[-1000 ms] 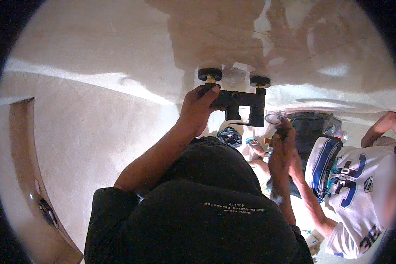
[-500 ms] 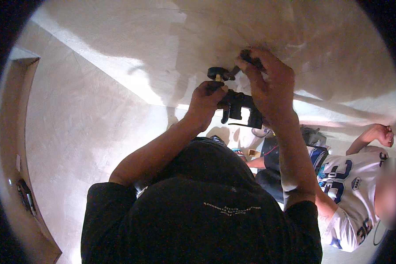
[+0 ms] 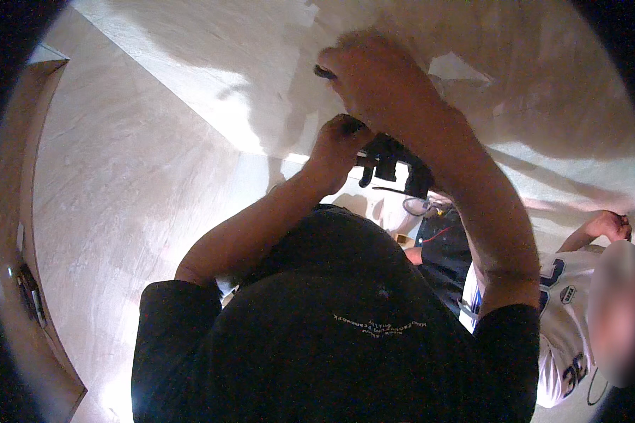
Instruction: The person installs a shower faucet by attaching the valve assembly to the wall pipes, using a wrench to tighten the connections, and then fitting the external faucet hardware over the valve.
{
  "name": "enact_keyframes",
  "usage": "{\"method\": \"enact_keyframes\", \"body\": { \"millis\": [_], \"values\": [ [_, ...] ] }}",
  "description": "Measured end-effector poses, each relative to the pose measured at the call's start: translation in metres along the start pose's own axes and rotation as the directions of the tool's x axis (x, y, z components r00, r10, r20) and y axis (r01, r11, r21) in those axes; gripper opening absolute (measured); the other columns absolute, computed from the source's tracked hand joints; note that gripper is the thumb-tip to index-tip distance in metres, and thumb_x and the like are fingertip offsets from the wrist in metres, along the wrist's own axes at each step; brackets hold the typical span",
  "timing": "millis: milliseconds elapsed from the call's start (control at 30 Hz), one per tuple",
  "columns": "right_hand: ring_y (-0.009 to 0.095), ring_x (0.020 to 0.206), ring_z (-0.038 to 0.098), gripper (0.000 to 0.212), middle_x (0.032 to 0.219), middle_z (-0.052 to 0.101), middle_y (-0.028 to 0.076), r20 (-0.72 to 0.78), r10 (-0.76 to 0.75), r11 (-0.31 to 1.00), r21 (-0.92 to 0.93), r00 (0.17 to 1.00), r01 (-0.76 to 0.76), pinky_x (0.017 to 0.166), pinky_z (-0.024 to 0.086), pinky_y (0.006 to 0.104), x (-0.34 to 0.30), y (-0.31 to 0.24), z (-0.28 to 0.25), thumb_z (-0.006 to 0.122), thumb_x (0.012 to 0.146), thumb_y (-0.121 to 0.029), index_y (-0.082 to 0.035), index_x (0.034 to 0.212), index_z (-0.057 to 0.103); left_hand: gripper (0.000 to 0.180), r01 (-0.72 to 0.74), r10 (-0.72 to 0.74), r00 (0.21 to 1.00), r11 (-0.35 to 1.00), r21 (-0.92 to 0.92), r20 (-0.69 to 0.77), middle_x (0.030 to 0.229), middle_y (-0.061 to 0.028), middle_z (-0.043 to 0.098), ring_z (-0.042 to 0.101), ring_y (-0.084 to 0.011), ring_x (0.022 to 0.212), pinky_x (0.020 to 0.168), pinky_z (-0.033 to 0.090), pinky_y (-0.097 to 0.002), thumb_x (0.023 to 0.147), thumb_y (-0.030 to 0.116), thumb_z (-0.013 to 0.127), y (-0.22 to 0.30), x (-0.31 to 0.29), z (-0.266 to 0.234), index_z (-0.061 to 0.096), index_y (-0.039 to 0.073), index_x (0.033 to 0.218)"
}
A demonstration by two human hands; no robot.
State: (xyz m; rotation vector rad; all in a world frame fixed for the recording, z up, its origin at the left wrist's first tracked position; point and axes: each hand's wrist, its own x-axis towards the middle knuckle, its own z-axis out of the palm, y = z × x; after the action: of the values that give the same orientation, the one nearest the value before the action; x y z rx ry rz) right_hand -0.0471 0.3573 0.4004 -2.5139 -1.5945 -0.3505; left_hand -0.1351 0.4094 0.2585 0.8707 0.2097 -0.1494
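My left hand [image 3: 334,151] is closed on the left end of a black fixture with a hooked lever and a bracket-like frame [image 3: 395,168]; its kind is unclear. Above and across it reaches my right hand [image 3: 381,81], its fingers curled. From those fingers sticks out the tip of a small dark piece [image 3: 324,72], mostly covered by the hand. My right forearm passes in front of the fixture's right part. The round black disc on a pale stem, seen earlier above the left hand, is hidden.
Behind my hands lies a pale, streaked wall [image 3: 261,63]. A person in a white jersey [image 3: 564,310] is close on the right, one hand [image 3: 610,227] raised. A recessed brown ledge [image 3: 32,211] on the left holds dark tools [image 3: 32,296].
My right hand has swung up and left, across the top of the fixture. My left hand keeps its grip almost in place. The other person's torso is now more covered by my right arm.
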Motion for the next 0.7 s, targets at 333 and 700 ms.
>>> {"method": "enact_keyframes", "body": {
  "millis": [333, 700],
  "values": [
    [0.040, 0.088, 0.070, 0.015, 0.091, 0.070, 0.019, 0.314, -0.119, 0.984, -0.086, 0.942, 0.153, 0.081, 0.055, 0.0523, 0.028, -0.011, 0.014, 0.064, 0.084, -0.006, -0.004, 0.098, 0.067, 0.035, -0.266, 0.244, 0.959, 0.949, 0.167, 0.142, 0.109, -0.0142, 0.067, 0.070, -0.0246, 0.097, 0.084, 0.061, -0.0416, 0.099, 0.022, 0.064, -0.024, 0.017, -0.019, 0.054, -0.003, 0.120],
    [0.040, 0.089, 0.069, 0.011, 0.089, 0.068, 0.020, 0.382, -0.021, 0.994, -0.087, 0.924, 0.059, 0.080, 0.055, 0.0529, 0.046, -0.023, 0.025, 0.060, 0.086, -0.007, -0.003, 0.096, 0.065, 0.038, -0.303, 0.304, 0.944, 0.953, -0.022, 0.132, 0.112, -0.0150, 0.067, 0.070, -0.0254, 0.097, 0.080, 0.062, -0.0410, 0.097, 0.019, 0.068, -0.031, 0.018, -0.019, 0.053, -0.005, 0.122]
  ]
}}
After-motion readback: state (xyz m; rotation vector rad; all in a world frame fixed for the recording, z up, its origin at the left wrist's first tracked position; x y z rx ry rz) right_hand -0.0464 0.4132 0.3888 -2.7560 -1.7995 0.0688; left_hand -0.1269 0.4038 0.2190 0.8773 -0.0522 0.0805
